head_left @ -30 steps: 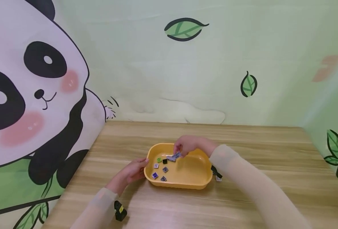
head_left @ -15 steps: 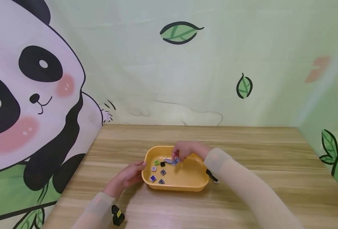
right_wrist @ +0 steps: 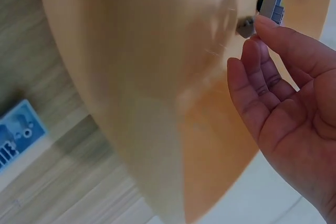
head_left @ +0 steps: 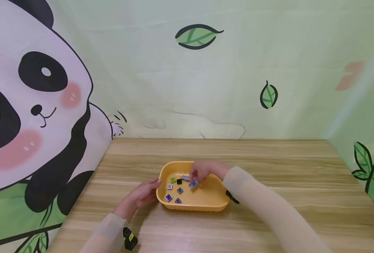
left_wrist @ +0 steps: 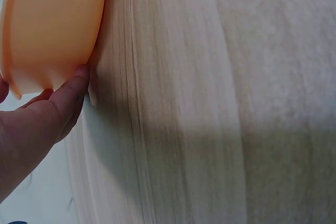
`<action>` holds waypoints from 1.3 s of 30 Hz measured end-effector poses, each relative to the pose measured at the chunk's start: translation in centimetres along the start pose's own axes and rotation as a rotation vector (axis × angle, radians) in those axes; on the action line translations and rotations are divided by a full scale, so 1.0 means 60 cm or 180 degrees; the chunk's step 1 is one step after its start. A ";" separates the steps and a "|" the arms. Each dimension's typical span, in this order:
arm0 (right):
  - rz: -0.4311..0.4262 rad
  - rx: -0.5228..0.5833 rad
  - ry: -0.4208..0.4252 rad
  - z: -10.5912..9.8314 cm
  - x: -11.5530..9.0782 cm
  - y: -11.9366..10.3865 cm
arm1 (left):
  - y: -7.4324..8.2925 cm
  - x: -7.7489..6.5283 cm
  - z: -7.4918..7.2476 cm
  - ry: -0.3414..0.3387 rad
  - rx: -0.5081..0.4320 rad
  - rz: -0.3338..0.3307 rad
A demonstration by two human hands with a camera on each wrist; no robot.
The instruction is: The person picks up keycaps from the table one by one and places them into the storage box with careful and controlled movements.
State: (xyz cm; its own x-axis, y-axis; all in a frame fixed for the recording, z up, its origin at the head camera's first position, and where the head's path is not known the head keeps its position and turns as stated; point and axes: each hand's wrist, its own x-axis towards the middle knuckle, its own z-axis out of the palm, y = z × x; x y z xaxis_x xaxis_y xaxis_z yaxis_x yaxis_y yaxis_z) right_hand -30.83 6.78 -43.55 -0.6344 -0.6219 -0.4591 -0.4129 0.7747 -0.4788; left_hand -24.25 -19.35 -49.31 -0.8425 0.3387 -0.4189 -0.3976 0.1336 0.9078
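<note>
My left hand [head_left: 145, 192] grips the left end of a yellow plastic tray [head_left: 202, 208], thumb at the rim and fingers against the outer wall. In the left wrist view those fingertips [left_wrist: 80, 74] lie along the wall's underside edge. Over the inside of the tray, my right hand [head_left: 202, 169] pinches a small grey-blue toy brick [head_left: 193, 183] between thumb and fingers; the right wrist view shows this brick [right_wrist: 271, 4] tilted. Just behind it lies another long grey-blue brick [head_left: 185, 178]. A black brick [head_left: 179, 181] and a green brick [head_left: 173, 180] sit beside that one.
Toward the tray's left end lie a white brick [head_left: 169, 187], a purple brick [head_left: 168, 198] and grey bricks [head_left: 180, 190]. A blue block [right_wrist: 20, 132] rests on the table outside the tray, in the right wrist view. A panda-printed wall [head_left: 161, 88] stands behind the wooden table [head_left: 269, 154].
My right hand has moved the pinched brick slightly toward the tray's near side, away from the other long brick. The left hand keeps its hold on the tray. The head view has shifted a little.
</note>
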 end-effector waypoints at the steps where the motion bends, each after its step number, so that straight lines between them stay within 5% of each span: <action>1: 0.0009 -0.0001 -0.0009 0.002 0.001 0.000 | 0.000 0.000 0.000 0.0010 -0.0004 -0.0014; 16: 0.0059 -0.0027 -0.0082 0.021 0.014 0.005 | 0.000 -0.002 -0.001 0.0021 0.0029 0.0010; 39: 0.0307 -0.0192 -0.0094 0.004 0.031 -0.022 | -0.004 0.000 -0.004 -0.0033 0.0056 0.0096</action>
State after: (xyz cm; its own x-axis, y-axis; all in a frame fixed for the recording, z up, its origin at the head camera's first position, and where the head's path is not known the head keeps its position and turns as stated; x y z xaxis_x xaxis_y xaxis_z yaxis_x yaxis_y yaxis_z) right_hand -31.30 4.55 -43.94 -0.6540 -0.5464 -0.5232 -0.3899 0.8361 -0.3859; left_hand -24.26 -19.61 -49.52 -0.8501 0.3526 -0.3911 -0.3655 0.1395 0.9203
